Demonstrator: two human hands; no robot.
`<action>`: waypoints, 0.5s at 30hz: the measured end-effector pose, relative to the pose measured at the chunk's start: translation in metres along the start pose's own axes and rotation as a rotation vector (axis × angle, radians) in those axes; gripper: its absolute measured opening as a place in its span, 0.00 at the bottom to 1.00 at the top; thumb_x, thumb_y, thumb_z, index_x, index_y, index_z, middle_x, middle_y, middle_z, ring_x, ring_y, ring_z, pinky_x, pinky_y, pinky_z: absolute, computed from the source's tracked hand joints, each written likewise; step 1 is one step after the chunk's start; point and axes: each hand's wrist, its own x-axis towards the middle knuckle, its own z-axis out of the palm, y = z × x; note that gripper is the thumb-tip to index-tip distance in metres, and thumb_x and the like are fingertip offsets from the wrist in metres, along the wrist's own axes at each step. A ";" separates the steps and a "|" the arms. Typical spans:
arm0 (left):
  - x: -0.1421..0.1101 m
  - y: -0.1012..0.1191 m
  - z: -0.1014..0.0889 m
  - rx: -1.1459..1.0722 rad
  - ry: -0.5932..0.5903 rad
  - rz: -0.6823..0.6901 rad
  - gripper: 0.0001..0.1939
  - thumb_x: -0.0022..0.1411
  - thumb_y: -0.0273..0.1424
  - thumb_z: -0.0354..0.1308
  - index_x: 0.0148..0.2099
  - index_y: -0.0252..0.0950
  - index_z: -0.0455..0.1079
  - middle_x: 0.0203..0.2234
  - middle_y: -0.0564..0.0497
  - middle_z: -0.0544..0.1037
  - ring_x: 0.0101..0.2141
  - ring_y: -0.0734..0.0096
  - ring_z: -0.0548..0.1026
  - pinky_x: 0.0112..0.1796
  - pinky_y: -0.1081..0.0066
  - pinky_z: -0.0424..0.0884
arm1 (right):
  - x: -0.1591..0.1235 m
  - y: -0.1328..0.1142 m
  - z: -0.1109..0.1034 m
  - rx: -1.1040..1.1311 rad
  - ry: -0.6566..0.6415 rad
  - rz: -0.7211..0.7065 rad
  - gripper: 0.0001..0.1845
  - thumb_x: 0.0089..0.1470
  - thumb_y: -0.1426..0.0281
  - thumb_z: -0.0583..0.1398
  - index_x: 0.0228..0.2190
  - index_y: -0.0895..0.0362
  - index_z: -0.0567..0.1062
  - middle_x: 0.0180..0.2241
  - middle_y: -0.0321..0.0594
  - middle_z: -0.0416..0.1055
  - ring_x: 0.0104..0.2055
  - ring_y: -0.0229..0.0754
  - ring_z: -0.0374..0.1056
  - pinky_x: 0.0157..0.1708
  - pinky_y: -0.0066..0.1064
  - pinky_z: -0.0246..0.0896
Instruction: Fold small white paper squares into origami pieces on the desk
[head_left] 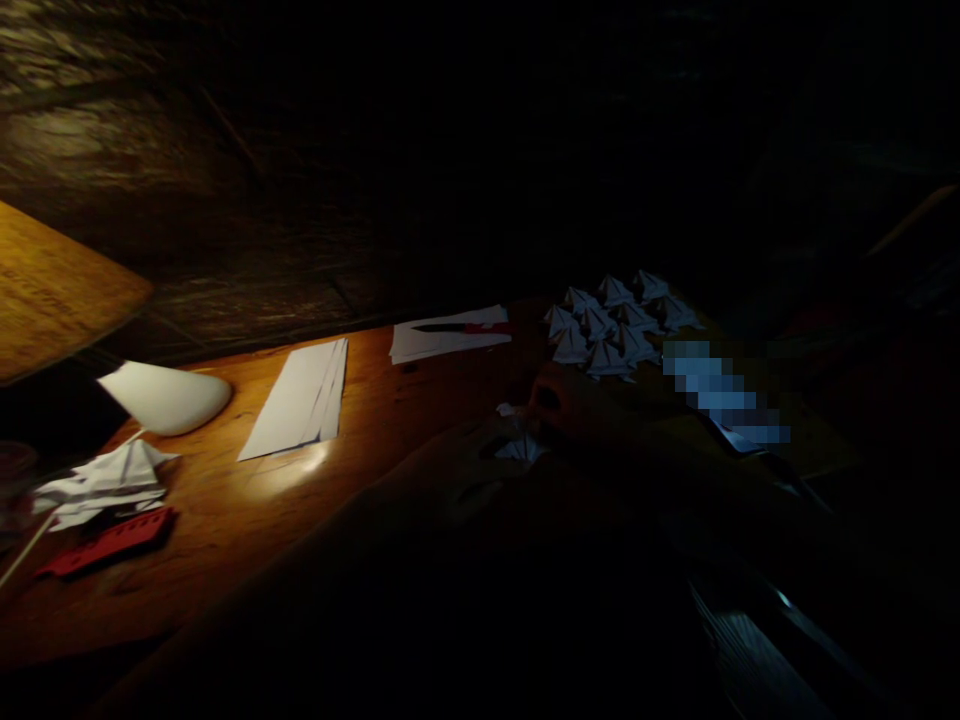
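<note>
In the dim middle of the table, a small white origami piece (pixel 520 448) sits between my two hands. My left hand (pixel 450 462) comes in from the lower left, its fingers closed on the near left side of the paper. From the right, my right hand (pixel 574 400) has its fingers curled in a pinch at the far edge of the same piece. Deep shadow hides most of the fingertips. Just beyond the right hand stand several finished-looking pointed origami pieces (pixel 600 322), grouped in rows.
A stack of white paper strips (pixel 300 395) lies left of centre. Farther back, a knife (pixel 465 328) rests on more paper (pixel 409 345). At left are a white lamp-like shade (pixel 169 398), crumpled folded paper (pixel 120 480) and a red plastic piece (pixel 112 540). A blurred-out lit screen (pixel 724 395) lies right.
</note>
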 end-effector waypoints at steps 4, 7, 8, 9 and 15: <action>0.002 0.002 -0.002 -0.031 -0.007 -0.054 0.21 0.65 0.27 0.57 0.59 0.45 0.72 0.65 0.44 0.62 0.60 0.49 0.68 0.57 0.49 0.72 | 0.001 0.003 -0.001 -0.015 0.004 -0.015 0.07 0.59 0.68 0.65 0.30 0.58 0.77 0.35 0.41 0.71 0.35 0.41 0.65 0.34 0.31 0.55; 0.001 0.004 -0.002 -0.030 0.011 -0.058 0.21 0.64 0.26 0.58 0.58 0.45 0.73 0.69 0.44 0.56 0.63 0.47 0.65 0.59 0.47 0.70 | 0.000 0.010 -0.005 0.031 0.012 -0.054 0.02 0.57 0.73 0.64 0.31 0.57 0.77 0.36 0.41 0.74 0.38 0.42 0.68 0.37 0.32 0.58; 0.000 0.004 -0.002 -0.026 0.016 -0.055 0.21 0.65 0.25 0.58 0.58 0.45 0.73 0.70 0.44 0.54 0.64 0.46 0.64 0.59 0.47 0.70 | 0.000 0.012 -0.007 0.059 0.009 -0.054 0.03 0.58 0.73 0.63 0.32 0.57 0.78 0.36 0.41 0.75 0.38 0.42 0.69 0.39 0.32 0.59; 0.000 0.004 -0.002 -0.022 0.017 -0.049 0.21 0.65 0.25 0.57 0.58 0.45 0.73 0.71 0.44 0.53 0.65 0.46 0.63 0.60 0.46 0.69 | -0.001 0.014 -0.009 0.085 -0.004 -0.049 0.05 0.60 0.72 0.61 0.33 0.56 0.78 0.36 0.41 0.76 0.39 0.42 0.70 0.40 0.33 0.60; 0.000 0.004 0.001 0.032 0.001 -0.034 0.22 0.65 0.25 0.56 0.60 0.44 0.71 0.71 0.43 0.53 0.64 0.45 0.64 0.58 0.45 0.70 | -0.008 0.014 -0.011 0.064 0.050 -0.082 0.06 0.60 0.66 0.64 0.33 0.55 0.79 0.36 0.41 0.75 0.37 0.43 0.70 0.37 0.34 0.61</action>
